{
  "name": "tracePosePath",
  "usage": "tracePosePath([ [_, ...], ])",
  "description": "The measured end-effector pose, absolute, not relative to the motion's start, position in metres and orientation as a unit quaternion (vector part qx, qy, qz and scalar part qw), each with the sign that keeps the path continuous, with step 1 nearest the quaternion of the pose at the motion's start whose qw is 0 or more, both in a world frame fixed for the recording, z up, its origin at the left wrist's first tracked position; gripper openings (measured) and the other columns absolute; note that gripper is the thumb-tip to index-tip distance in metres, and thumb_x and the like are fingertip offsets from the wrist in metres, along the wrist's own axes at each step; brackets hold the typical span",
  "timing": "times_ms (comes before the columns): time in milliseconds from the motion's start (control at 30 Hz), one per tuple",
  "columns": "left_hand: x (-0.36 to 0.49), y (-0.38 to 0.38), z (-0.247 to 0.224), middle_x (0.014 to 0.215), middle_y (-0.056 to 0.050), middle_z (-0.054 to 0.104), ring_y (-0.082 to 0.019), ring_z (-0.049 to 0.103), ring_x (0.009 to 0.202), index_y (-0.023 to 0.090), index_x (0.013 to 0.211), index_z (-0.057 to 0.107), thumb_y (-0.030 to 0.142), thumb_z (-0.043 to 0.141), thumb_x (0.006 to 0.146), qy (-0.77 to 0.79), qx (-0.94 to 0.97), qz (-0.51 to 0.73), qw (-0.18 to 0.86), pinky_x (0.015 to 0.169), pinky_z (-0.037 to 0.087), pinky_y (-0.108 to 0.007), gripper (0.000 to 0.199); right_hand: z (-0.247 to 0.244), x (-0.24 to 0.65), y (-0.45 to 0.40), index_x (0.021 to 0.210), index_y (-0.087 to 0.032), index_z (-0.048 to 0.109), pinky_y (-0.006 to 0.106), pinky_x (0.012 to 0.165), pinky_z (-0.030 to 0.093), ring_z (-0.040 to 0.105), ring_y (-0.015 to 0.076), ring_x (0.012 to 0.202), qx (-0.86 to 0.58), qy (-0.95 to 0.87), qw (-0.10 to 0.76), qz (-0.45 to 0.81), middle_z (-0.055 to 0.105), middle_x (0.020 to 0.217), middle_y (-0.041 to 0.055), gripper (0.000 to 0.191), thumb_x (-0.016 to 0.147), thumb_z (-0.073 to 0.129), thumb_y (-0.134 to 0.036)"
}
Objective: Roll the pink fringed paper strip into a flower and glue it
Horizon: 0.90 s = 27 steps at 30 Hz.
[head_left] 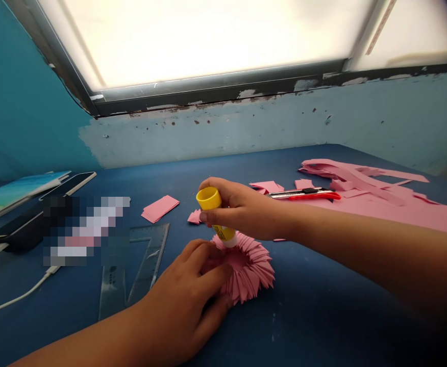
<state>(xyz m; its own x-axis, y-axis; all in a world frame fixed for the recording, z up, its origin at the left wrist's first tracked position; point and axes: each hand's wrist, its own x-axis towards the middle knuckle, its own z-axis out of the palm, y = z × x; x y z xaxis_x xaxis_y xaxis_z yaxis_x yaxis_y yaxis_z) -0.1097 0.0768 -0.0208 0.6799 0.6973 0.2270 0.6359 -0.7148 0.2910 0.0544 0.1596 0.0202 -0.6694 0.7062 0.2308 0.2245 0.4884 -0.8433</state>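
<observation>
Blue-painted table [323, 316] against a patched teal wall [216, 137], bright window [216, 41] above. Far left: a glossy booklet [17, 191] partly under the edge of a black smartphone [68, 184], with a second dark phone [13, 232] nearer in, a white charging cable [17, 294] trailing from it toward the table edge. Next, a pixelated patch [85, 232] hides whatever lies there. Beside it, a clear plastic set square [149, 257] lies flat, just left of the work and partly behind the left hand. A small stack of pink paper rectangles [160, 209] and a pink scrap [195, 216] sit beyond it. Far side, right of centre: a red-handled utility knife [303, 193] lies among pink paper strips [361, 178], with a wide pink paper sheet [411, 216] running off the right edge.

Pleated pink paper ring [252, 272] lies flat on the table, centre, directly under both hands, hollow middle facing up.

Left hand [181, 290]: fingers curled, narrow, gripping the ring's near side, fingertips [223, 272] over its rim. Right hand [242, 209]: closed around a yellow glue stick [210, 204], held upright, its white tip touching the ring's inner edge.
</observation>
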Motion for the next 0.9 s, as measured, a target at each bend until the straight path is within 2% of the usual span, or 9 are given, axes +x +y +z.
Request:
tracePosePath([
  [133, -0.110, 0.077, -0.021, 0.108, -0.011, 0.050, -0.022, 0.043, 0.105, 0.018, 0.093, 0.058, 0.017, 0.047, 0.080, 0.368, 0.912, 0.154, 0.096, 0.089, 0.044, -0.038, 0.017, 0.024, 0.057, 0.165, 0.091, -0.021, 0.046, 0.023, 0.058, 0.043, 0.055, 0.0124, 0.069, -0.281, -0.800, 0.259, 0.463, 0.057, 0.076, -0.0009, 0.018, 0.077, 0.055, -0.027],
  [433, -0.109, 0.077, -0.022, 0.107, -0.011, 0.049, -0.022, 0.042, 0.104, 0.018, 0.094, 0.058, 0.017, 0.046, 0.081, 0.371, 0.910, 0.152, 0.105, 0.089, 0.042, -0.038, 0.017, 0.013, 0.069, 0.169, 0.092, -0.023, 0.045, 0.029, 0.067, 0.046, 0.057, 0.0135, 0.075, -0.262, -0.764, 0.288, 0.515, 0.056, 0.079, -0.0012, 0.022, 0.076, 0.058, -0.029],
  [667, -0.110, 0.077, -0.024, 0.110, -0.010, 0.048, -0.021, 0.042, 0.105, 0.019, 0.100, 0.057, 0.018, 0.046, 0.082, 0.368, 0.911, 0.155, 0.106, 0.089, 0.041, -0.037, 0.021, 0.002, 0.084, 0.155, 0.091, -0.023, 0.044, 0.031, 0.071, 0.046, 0.056, 0.0129, 0.078, -0.225, -0.708, 0.384, 0.549, 0.052, 0.082, -0.0018, 0.019, 0.078, 0.058, -0.025],
  [900, -0.110, 0.078, -0.026, 0.109, -0.010, 0.047, -0.020, 0.042, 0.104, 0.019, 0.100, 0.057, 0.019, 0.046, 0.082, 0.368, 0.910, 0.166, 0.099, 0.088, 0.041, -0.035, 0.021, -0.014, 0.096, 0.142, 0.092, -0.028, 0.045, 0.033, 0.071, 0.048, 0.057, 0.0123, 0.077, -0.192, -0.669, 0.493, 0.523, 0.055, 0.084, -0.0032, 0.018, 0.079, 0.058, -0.024],
])
